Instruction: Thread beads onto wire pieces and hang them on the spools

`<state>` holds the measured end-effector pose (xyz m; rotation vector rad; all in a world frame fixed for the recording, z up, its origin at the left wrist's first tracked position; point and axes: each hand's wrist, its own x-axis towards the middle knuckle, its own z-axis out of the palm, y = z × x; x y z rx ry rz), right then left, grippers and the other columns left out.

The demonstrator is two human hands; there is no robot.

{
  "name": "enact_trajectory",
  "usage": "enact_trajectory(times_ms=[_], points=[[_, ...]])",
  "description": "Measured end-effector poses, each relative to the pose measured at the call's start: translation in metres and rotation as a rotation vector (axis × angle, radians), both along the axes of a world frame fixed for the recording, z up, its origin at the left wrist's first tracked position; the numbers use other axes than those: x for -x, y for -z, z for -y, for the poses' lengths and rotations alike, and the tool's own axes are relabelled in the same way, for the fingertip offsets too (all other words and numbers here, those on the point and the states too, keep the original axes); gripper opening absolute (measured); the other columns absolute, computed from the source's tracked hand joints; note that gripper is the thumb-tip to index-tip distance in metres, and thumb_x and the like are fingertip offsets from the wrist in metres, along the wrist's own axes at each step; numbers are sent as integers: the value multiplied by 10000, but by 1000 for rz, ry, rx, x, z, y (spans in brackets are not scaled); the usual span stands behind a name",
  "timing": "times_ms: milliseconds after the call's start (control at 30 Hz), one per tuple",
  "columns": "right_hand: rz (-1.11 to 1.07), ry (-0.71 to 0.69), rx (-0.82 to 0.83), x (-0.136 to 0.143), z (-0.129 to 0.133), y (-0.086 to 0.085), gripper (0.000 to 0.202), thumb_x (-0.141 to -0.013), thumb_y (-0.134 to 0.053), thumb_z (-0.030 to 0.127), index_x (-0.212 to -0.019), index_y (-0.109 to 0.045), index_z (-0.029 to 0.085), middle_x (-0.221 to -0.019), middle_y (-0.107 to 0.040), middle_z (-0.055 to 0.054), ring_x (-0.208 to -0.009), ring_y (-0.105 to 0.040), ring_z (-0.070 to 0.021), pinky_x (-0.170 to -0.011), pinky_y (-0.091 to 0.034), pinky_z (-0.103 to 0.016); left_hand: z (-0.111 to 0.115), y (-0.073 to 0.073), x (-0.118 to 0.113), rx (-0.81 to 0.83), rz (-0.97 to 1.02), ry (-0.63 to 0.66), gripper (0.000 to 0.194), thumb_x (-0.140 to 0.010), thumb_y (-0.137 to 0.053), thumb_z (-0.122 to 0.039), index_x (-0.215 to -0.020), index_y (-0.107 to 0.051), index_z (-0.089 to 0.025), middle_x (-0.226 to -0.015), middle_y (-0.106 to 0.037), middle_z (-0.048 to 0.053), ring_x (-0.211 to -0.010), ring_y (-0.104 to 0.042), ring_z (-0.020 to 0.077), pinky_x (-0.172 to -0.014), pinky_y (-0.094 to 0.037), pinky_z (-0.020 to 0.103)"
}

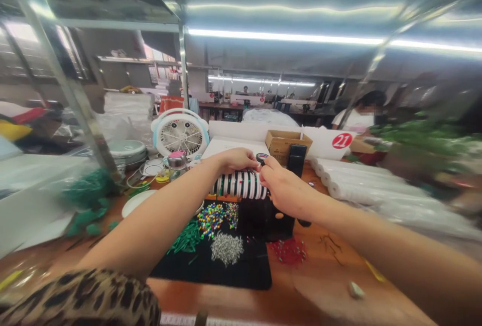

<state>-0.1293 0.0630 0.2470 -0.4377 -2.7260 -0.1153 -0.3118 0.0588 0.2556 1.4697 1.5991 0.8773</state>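
My left hand [239, 159] and my right hand [281, 185] meet above a row of white spools [241, 184]. Both hands are closed, fingertips pinched close together, and what lies between them is too small to make out. The spools stand side by side, wound with dark, green and red material; my right hand covers part of their right end. Below them, on a black mat [248, 273], lie piles of multicoloured beads [211, 219], small silver metal pieces [227, 249] and short green strips [187, 238]. A dark round roll [262, 157] shows just behind my fingertips.
A white fan [183, 135] and a cardboard box [288, 146] stand behind the spools. Red pieces [289, 250] lie right of the mat. Wrapped white rolls [354, 180] line the right side, and a metal post [75, 90] rises at left. Another person [354, 119] sits at back right.
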Motion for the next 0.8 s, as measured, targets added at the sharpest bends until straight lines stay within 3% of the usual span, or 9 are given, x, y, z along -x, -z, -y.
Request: enact_trajectory(times_ms=[333, 567, 700, 800], points=[[-47, -8, -77, 0, 6, 5, 266, -691, -388, -78, -820, -506, 124, -933, -469, -126, -712, -490, -184, -670, -466, -318, 2, -1, -2, -3, 33, -2, 88, -668, -622, -164, -588, -586, -153, -499, -558, -38, -483, -452, 92, -490, -323, 232], [-133, -20, -126, 2, 8, 16, 241, -746, -375, -46, -794, -502, 153, -878, -478, -104, -743, -488, -194, -696, -476, -320, 1, 1, 0, -12, 25, -25, 113, -639, -684, -200, -594, -591, -156, -516, -568, -33, -498, -474, 98, -499, -347, 228], [-149, 10, -41, 1, 8, 18, 198, -786, -393, -17, -798, -518, 136, -893, -494, -111, -752, -496, -195, -719, -463, -336, -1, 2, 2, -10, 3, -31, 114, -643, -687, -227, -622, -600, -157, -522, -570, -30, -496, -464, 97, -494, -340, 223], [-200, 11, 157, 1, 3, 13, 147, -814, -469, 48, -733, -527, 156, -880, -507, -75, -743, -517, -172, -711, -454, -326, -1, 2, 2, -18, -12, -35, 148, -620, -708, -243, -613, -585, -160, -533, -571, -30, -501, -469, 99, -498, -345, 223]])
